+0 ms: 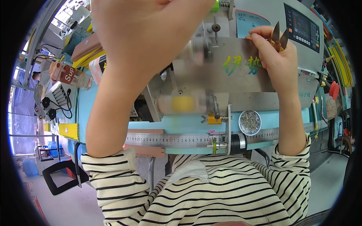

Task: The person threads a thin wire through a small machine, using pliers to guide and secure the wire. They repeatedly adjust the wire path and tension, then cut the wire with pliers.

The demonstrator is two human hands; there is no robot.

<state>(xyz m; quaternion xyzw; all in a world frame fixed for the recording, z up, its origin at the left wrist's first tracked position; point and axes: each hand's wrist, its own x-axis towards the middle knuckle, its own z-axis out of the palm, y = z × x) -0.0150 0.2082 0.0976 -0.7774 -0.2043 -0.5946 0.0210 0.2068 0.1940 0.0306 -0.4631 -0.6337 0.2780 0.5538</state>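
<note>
Left hand (154, 34) before machine (245, 83), dish (249, 134) alongside

The striped shirt (222, 192) is patterned in cream and black, the thin dark lines being carried around its rolled sleeves. The counter (173, 127) is coloured pale blue. On the grey metal plate (241, 83), large painted characters (254, 63) are shaded from yellow through green to blue. The thread snips (276, 34) are seen with dark grey blades and brassy handles. The steel ruler (169, 140) is silver, marked in black — with red picked out at the tens. A white dish (259, 124) is edged in blue and filled with silvery bits (249, 121). The bottle (68, 72) is wrapped in a red label with white lettering — elsewhere a red knob (334, 90) and a yellow strip (69, 130) are seen.
</note>
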